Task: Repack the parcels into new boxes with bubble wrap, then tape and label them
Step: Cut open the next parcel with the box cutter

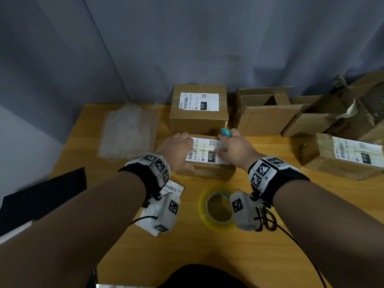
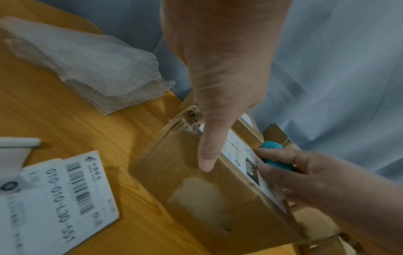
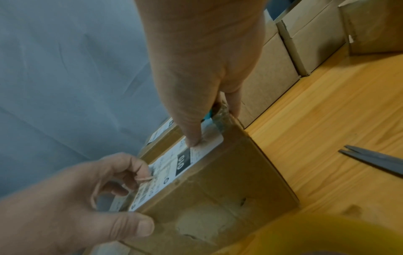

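Note:
A small cardboard box (image 1: pixel 207 172) sits mid-table with a white shipping label (image 1: pixel 204 151) lying on its top. My left hand (image 1: pixel 182 148) grips the box's left end: the thumb (image 2: pixel 207 155) lies down the near side and the curled fingers (image 3: pixel 130 177) sit on the label's left edge. My right hand (image 1: pixel 223 146) presses a fingertip (image 3: pixel 193 138) onto the label's right part. Its other fingers are curled round a teal cutter (image 1: pixel 226 132), which also shows in the left wrist view (image 2: pixel 277 162).
A labelled box (image 1: pixel 198 113) stands right behind, with open empty cartons (image 1: pixel 264 113) to its right and another labelled parcel (image 1: pixel 342 156) far right. Bubble wrap (image 1: pixel 126 132) lies at left. A tape roll (image 1: pixel 218 208), spare labels (image 2: pixel 72 189) and scissors (image 3: pixel 375 158) lie near me.

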`<state>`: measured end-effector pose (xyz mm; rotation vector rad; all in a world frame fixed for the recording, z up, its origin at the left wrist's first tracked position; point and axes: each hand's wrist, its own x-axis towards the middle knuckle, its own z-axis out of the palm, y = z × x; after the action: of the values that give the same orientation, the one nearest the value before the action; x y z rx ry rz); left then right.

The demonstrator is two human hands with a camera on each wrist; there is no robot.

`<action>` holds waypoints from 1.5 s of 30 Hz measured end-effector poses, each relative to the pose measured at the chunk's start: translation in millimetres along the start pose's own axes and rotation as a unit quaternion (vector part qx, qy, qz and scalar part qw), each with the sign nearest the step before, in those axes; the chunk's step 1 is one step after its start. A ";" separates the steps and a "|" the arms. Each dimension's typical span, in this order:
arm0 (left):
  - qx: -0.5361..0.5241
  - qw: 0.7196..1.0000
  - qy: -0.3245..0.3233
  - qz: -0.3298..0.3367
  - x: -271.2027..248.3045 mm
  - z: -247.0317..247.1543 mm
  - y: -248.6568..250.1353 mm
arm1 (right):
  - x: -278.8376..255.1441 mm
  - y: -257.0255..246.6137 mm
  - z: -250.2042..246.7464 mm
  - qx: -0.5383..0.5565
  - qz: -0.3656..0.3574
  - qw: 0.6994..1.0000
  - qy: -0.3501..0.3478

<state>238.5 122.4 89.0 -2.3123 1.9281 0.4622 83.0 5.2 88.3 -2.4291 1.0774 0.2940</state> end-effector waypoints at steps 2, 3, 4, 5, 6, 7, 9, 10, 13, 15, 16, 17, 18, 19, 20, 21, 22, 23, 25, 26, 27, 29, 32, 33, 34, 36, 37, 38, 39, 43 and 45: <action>0.021 1.000 -0.023 -0.005 6.0 -2.4 2.9 | 0.6 0.6 -0.3 -0.006 -0.002 1.000 -0.001; 0.028 0.999 -0.036 -0.010 8.6 -3.9 3.4 | 1.1 0.8 -0.9 -0.008 -0.003 1.000 -0.003; 0.033 0.998 -0.050 -0.018 11.1 -5.6 3.9 | 1.6 1.5 -1.5 -0.009 -0.004 1.000 -0.006; 0.036 0.997 -0.066 -0.027 13.9 -7.5 4.3 | 2.4 2.4 -2.0 -0.006 -0.006 1.000 -0.008; 0.039 0.995 -0.081 -0.033 16.1 -9.7 5.3 | 3.2 3.4 -2.6 0.002 -0.007 1.000 -0.010; 0.041 0.994 -0.093 -0.037 18.0 -11.9 6.5 | 4.2 4.6 -3.0 0.014 -0.008 1.000 -0.011; 0.042 0.993 -0.108 -0.036 20.4 -16.1 7.7 | 6.7 5.0 -5.4 0.024 -0.006 1.000 -0.017; 0.042 0.992 -0.115 -0.032 21.2 -18.0 7.8 | 7.7 4.4 -7.5 0.023 -0.002 0.999 -0.022; 0.044 0.989 -0.139 -0.008 23.3 -23.2 7.9 | 11.1 1.0 -13.9 0.023 0.012 0.999 -0.041; 0.053 0.988 -0.143 0.008 23.2 -27.1 8.4 | 11.7 -0.2 -16.3 0.021 0.016 0.998 -0.049; 0.056 0.989 -0.139 0.016 22.3 -28.9 8.7 | 11.3 -0.5 -16.7 0.015 0.014 0.998 -0.053; 0.056 0.989 -0.133 0.024 21.2 -29.7 8.4 | 10.7 -0.7 -16.9 0.007 0.007 0.998 -0.055; 0.054 0.990 -0.128 0.031 19.9 -29.9 7.9 | 9.8 -1.0 -17.1 0.000 0.001 0.998 -0.056; 0.049 0.990 -0.123 0.036 18.5 -29.0 7.1 | 9.0 -1.3 -17.5 -0.004 -0.003 0.998 -0.056; 0.042 0.991 -0.118 0.039 16.7 -27.5 6.0 | 8.0 -1.3 -17.8 -0.006 -0.006 0.998 -0.057; 0.031 0.992 -0.113 0.038 14.9 -25.4 4.6 | 7.8 -1.4 -17.4 -0.006 -0.009 0.998 -0.057; 0.020 0.993 -0.108 0.034 13.2 -23.5 3.4 | 7.3 -1.3 -17.0 -0.006 -0.011 0.998 -0.056; 0.013 0.994 -0.104 0.031 11.7 -21.8 2.3 | 6.9 -1.1 -16.7 -0.006 -0.013 0.998 -0.057; 0.012 0.995 -0.099 0.024 9.4 -19.8 1.1 | 5.7 -0.6 -16.8 -0.005 -0.018 0.998 -0.055; 0.016 0.994 -0.103 0.018 8.7 -19.9 1.2 | 5.0 -0.6 -17.3 -0.002 -0.019 0.998 -0.054; 0.023 0.993 -0.112 0.009 8.8 -20.2 1.4 | 4.4 -0.9 -18.0 -0.001 -0.019 0.998 -0.055; 0.039 0.991 -0.130 -0.011 10.7 -21.7 2.8 | 2.9 -1.4 -18.5 0.000 -0.019 0.998 -0.057; 0.015 0.990 -0.140 -0.021 14.2 -23.4 1.8 | 0.7 -1.8 -17.3 -0.002 -0.012 0.998 -0.059; -0.007 0.991 -0.135 -0.019 14.1 -23.9 0.1 | 0.3 -1.5 -17.1 -0.005 -0.012 0.998 -0.060; -0.029 0.992 -0.125 -0.018 13.4 -24.7 -2.2 | 0.4 -0.9 -16.9 -0.007 -0.013 0.998 -0.059; -0.063 0.993 -0.102 -0.008 10.9 -25.2 -7.9 | 1.1 -0.6 -17.3 -0.003 -0.015 0.998 -0.059; -0.069 0.993 -0.093 -0.002 9.0 -25.9 -8.9 | 1.6 -0.4 -17.5 0.003 -0.013 0.998 -0.061; -0.069 0.994 -0.085 0.004 7.8 -26.5 -8.9 | 2.2 -0.1 -17.4 0.005 -0.011 0.998 -0.065; -0.067 0.995 -0.075 0.009 7.7 -26.7 -7.8 | 2.7 0.1 -17.9 0.000 -0.010 0.998 -0.068; -0.051 0.998 -0.037 0.020 7.8 -27.9 0.4 | 2.3 1.1 -24.0 -0.060 -0.004 0.995 -0.080; -0.043 0.998 -0.027 0.033 7.7 -28.1 1.4 | 0.5 2.5 -25.2 -0.067 -0.009 0.994 -0.082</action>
<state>243.1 107.4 113.6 -2.2672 2.0016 0.6176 81.7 -9.1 109.2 -2.4790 0.9933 0.5650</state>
